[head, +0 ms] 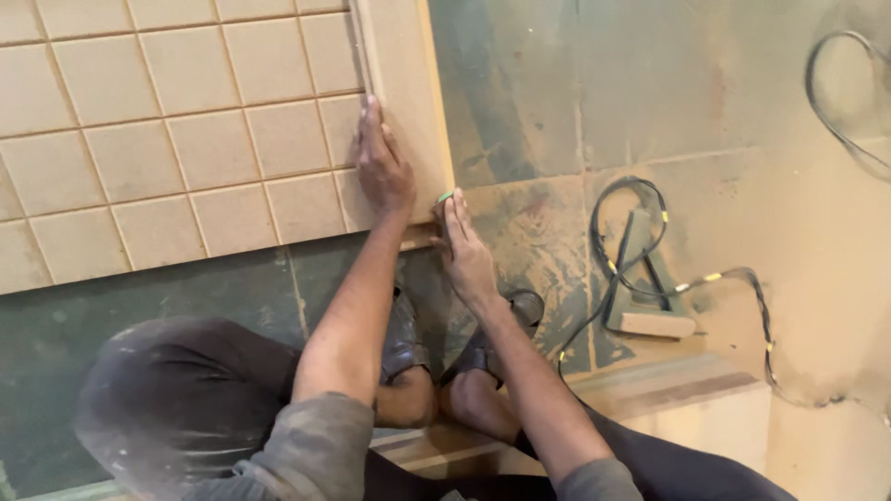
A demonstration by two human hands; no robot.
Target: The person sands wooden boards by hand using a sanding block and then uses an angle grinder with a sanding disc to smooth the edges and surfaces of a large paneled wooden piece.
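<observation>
The left hand (382,167) lies flat, palm down and fingers together, on the plain border of a pale fibreboard panel (167,139); it presses rather than grips. The right hand (464,249) sits at the panel's near corner, fingers stretched along the edge, with a small green thing (445,197) showing at the fingertips. Whether the fingers pinch that green thing or only touch it cannot be told, and what it is stays too small to make out.

The panel lies on the floor ahead of the person and to the left, running out of the picture at the top and left. Shallow grooves cut its face into a grid of squares, with a smooth frame strip down the right side.

The person squats, knees in dusty dark trousers, dark sandals (520,311) just below the hands. The floor (529,102) is greenish and coated in tan sawdust, thicker to the right. A black cable (608,264) with yellow bands loops beside a small wooden block (657,325); another cable (835,121) curves at the top right. A pale board (705,408) lies near the right knee.
</observation>
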